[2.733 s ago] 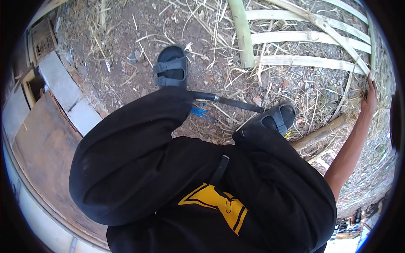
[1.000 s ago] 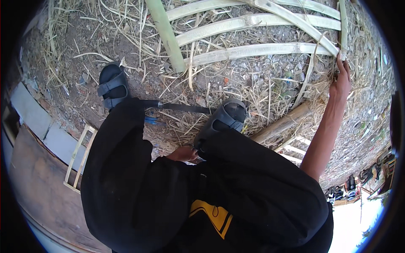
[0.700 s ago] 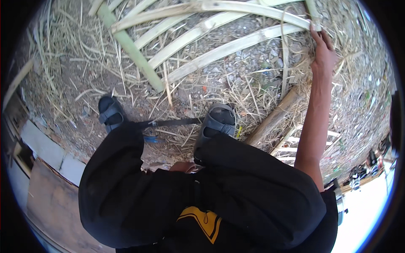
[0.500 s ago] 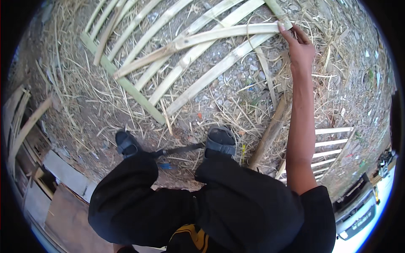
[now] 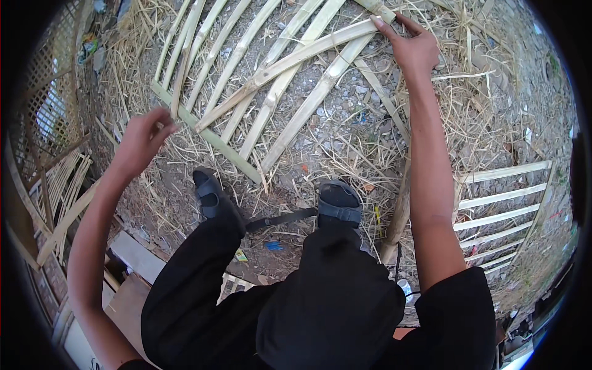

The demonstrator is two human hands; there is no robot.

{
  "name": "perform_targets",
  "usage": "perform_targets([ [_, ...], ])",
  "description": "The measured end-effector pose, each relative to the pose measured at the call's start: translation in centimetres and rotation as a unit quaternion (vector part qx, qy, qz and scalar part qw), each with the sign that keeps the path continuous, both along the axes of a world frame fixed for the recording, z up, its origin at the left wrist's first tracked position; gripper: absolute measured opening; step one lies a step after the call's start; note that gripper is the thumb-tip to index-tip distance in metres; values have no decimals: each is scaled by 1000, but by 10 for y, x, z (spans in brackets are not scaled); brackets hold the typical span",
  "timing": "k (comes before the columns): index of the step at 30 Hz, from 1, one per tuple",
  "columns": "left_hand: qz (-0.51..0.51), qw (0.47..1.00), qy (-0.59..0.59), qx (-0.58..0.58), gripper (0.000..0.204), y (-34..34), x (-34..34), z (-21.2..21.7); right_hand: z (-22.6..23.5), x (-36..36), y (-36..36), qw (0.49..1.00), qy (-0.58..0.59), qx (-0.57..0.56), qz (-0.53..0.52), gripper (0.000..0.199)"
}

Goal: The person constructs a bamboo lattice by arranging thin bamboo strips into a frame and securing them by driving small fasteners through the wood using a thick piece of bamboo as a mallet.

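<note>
At the top right of the frame the right hand (image 5: 414, 50) is clenched on a split bamboo slat (image 5: 290, 58) of the lattice panel (image 5: 259, 92) lying on the straw-strewn ground (image 5: 345, 129); the left hand (image 5: 143, 139), grip released, hovers beside the panel's green crossbar (image 5: 206, 132) at centre left

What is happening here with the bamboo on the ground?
A person stands over a frame of split bamboo slats lying on straw-covered ground. The right hand rests on the far end of one long slat, fingers touching it. The left hand hovers near the green crosspiece at the near left of the frame; whether it touches anything cannot be told. Both sandalled feet stand just before the frame, with a dark strap-like thing between them. Another slat panel lies to the right.
</note>
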State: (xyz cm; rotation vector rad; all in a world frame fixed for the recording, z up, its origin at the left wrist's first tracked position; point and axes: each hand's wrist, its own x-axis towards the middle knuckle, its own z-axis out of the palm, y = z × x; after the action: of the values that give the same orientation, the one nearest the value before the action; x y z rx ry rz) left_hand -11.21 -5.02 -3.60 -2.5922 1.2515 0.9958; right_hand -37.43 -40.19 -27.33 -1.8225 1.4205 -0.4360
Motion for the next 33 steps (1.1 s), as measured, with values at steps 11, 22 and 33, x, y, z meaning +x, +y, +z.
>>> perform_targets([
  [11, 171, 829, 353, -399, 20, -227, -109, -159, 11, 3, 7, 1000, 4, -5, -21, 60],
  [22, 292, 744, 305, -517, 18, -256, -139, -221, 25, 2, 15, 999, 28, 6, -32, 53],
  [33, 241, 748, 272, -555, 19, -264, -142, -230, 73, -96, 67, 984, -139, 0, -111, 33],
])
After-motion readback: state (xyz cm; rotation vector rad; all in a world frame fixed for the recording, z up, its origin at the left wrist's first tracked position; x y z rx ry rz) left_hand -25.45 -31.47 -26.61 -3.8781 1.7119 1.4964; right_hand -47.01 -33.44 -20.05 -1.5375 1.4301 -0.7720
